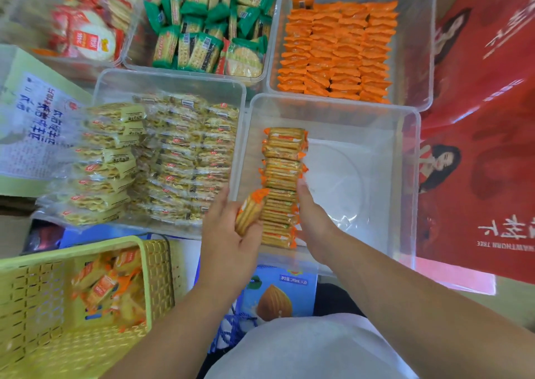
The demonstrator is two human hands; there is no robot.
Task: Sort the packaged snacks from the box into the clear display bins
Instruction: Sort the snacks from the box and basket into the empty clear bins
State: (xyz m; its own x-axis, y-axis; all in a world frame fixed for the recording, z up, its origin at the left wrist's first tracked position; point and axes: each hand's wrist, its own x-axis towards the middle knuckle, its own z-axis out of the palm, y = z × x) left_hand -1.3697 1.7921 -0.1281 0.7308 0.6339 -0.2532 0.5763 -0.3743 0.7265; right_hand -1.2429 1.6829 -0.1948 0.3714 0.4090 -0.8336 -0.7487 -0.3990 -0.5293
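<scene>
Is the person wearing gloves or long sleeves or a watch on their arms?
No. The left hand and right hand are bare, with no gloves, rings or watch. The left forearm and right forearm are bare too, no sleeve showing.

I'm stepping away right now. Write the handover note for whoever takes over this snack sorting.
Left hand grips one orange-edged cracker pack beside the row of matching packs in the near right clear bin.
Right hand presses flat against the row's right side.
Done: one row along that bin's left side.
Left: add the held pack, then the loose packs in the yellow basket.
</scene>
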